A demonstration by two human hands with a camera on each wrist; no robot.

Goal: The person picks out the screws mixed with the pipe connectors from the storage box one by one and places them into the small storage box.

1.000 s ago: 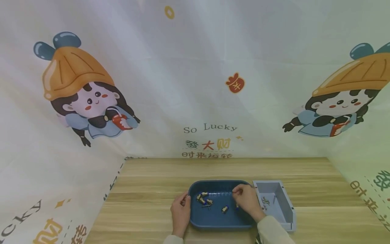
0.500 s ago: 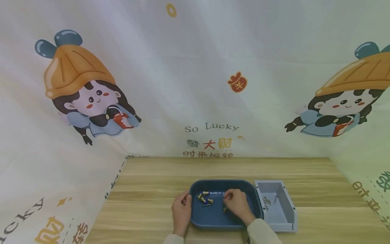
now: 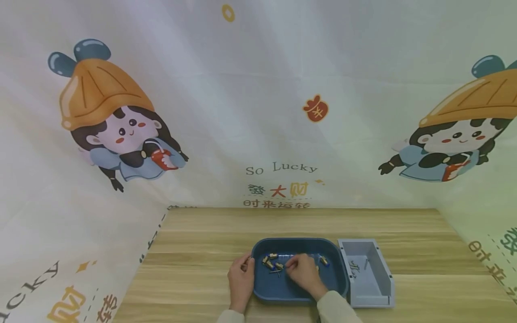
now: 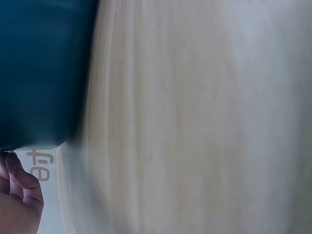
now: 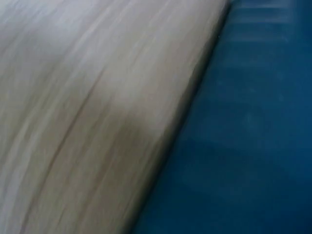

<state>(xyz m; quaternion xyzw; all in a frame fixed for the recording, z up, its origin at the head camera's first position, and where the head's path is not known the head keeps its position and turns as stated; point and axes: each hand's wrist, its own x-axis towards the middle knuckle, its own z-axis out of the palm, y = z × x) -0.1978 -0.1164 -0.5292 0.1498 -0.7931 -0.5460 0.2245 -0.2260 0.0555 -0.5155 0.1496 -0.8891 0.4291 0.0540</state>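
Note:
A dark blue tray (image 3: 300, 243) sits on the wooden table (image 3: 202, 242) with several small brass and silver parts (image 3: 269, 260) in its far left area and one more part (image 3: 323, 260) at the far right. My left hand (image 3: 245, 265) lies against the tray's left rim, fingers curled at it; the left wrist view shows those fingers (image 4: 19, 192) under the tray's corner (image 4: 44, 73). My right hand (image 3: 290, 264) is inside the tray, fingers curled down beside the cluster of parts. Whether it pinches one is hidden.
A grey open bin (image 3: 383, 278) stands against the tray's right side with a few small parts (image 3: 353, 266) inside. Printed cloth walls (image 3: 258, 112) close off the back and both sides of the table. The right wrist view shows only blurred tray wall (image 5: 243, 146) and wood (image 5: 97, 97).
My right hand has moved left across the tray, from beside the grey bin to the cluster of parts. A part at the tray's far right is now uncovered. The left hand has stayed put.

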